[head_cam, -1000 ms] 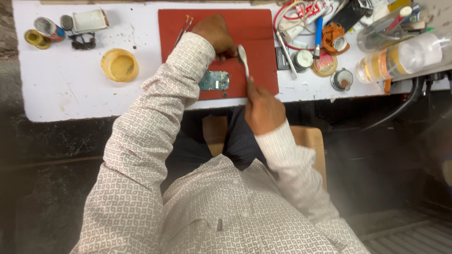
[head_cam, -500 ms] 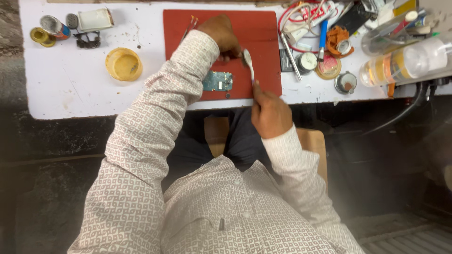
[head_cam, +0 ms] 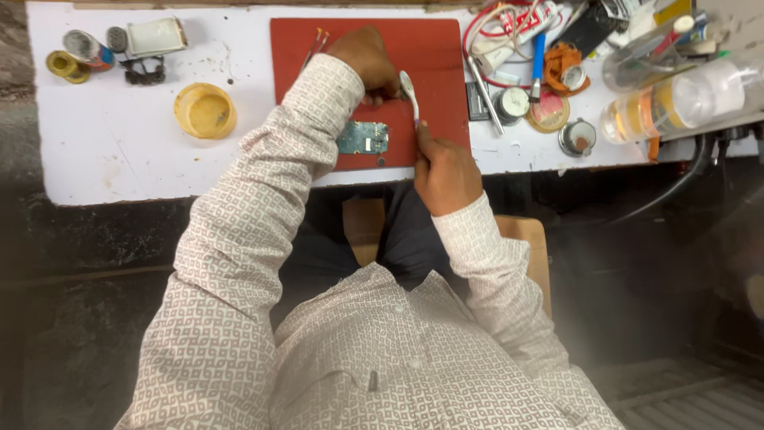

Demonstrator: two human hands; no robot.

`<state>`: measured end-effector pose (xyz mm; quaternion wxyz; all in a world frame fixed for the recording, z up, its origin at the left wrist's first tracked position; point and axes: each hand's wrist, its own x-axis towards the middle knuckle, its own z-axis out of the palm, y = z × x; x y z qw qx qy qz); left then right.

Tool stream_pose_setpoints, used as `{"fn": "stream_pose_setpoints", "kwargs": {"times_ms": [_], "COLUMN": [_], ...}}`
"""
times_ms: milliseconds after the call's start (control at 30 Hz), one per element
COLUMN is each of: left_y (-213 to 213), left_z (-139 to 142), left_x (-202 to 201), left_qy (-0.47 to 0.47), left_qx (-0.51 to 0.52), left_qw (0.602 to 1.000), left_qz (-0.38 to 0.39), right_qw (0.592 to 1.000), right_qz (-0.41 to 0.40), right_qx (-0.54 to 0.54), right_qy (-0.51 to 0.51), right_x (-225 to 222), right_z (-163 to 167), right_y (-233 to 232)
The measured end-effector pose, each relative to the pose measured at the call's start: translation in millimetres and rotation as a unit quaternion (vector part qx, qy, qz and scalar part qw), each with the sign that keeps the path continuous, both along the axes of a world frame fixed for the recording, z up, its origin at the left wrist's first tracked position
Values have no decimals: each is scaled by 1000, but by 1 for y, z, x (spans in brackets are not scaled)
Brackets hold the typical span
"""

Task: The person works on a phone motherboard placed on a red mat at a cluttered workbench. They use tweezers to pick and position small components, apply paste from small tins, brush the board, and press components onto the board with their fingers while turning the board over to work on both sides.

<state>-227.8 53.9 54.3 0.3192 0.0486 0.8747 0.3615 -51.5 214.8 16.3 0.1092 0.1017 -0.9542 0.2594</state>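
Right hand [head_cam: 444,169]: nearest the body, at the mat's front edge, fingers closed around the lower end of a silver, spoon-like tool [head_cam: 410,91].
Tool: rises from that grip toward the far side; its rounded tip sits just beside the left hand.
Circuit board [head_cam: 363,138]: small and greenish, flat on the red mat [head_cam: 434,48], just left of the right hand, partly under the left sleeve.
Left hand [head_cam: 368,60]: farther out on the mat, curled; what it grips I cannot tell.
Yellow dish [head_cam: 205,111]: on the white table [head_cam: 111,159], well left of the mat.
Far right: clear bottles [head_cam: 676,99], small round tins [head_cam: 578,137], red cable.
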Motion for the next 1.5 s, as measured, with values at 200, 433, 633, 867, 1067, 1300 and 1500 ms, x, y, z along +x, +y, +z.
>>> {"fn": "stream_pose_setpoints", "kwargs": {"times_ms": [200, 433, 633, 867, 1067, 1300, 1500], "left_y": [0, -4, -7, -17, -3, 34, 32], "left_z": [-1, -10, -19, -27, -35, -53, -61], "left_x": [2, -3, -9, -8, 5, 16, 23], "left_qy": [3, 2, -8, -11, 125, 291, 365], "left_qx": [-16, 14, 44, 119, 34, -74, -28], "left_qw": [1000, 1000, 999, 993, 988, 951, 930], "left_qz": [11, -2, -10, 2, 86, 79, 23], "right_qw": [999, 999, 996, 997, 935, 945, 940], "right_qz": [-17, -17, -19, 13, -163, -225, -286], "right_qx": [-42, 38, 81, -38, -315, -94, 41], "right_qy": [-13, -23, -44, -63, -29, 220, 180], "right_x": [29, 6, -9, 23, 23, -46, -84], "right_z": [1, 4, 13, 15, 12, 5, -1], "right_y": [6, 8, -1, 19, 74, 157, 174]}}
